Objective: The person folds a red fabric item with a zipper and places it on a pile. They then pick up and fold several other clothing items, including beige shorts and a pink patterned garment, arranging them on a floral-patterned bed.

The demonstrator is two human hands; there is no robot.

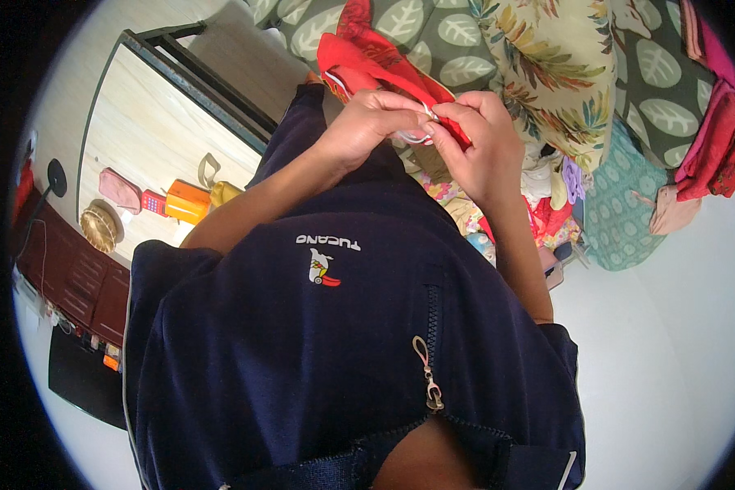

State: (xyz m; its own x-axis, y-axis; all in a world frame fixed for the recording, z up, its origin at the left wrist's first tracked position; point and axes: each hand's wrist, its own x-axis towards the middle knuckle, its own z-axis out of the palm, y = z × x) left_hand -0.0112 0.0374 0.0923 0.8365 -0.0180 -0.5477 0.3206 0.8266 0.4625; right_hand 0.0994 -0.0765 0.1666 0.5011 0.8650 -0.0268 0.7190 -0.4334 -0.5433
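Both my hands meet above my lap, working on a thin white cord (416, 138) beside a red cloth (377, 61). My left hand (367, 129) pinches the cord between thumb and fingertips. From the other side, my right hand (483, 147) has its thumb and forefinger closed on the same cord. The red cloth runs behind the fingers and away over the patterned bedding; a bit of it shows below the right hand's fingers. Whether the cord is tied or sewn to the cloth I cannot tell.
Ahead lies green leaf-print bedding (457, 28) with a cream leaf-patterned pillow (547, 73). Crumpled clothes (547, 175) pile beyond my right forearm, and red garments (723, 147) lie far right. On the left, a dark-framed table (139, 106) holds an orange box (186, 202) and a pink pouch (120, 192).
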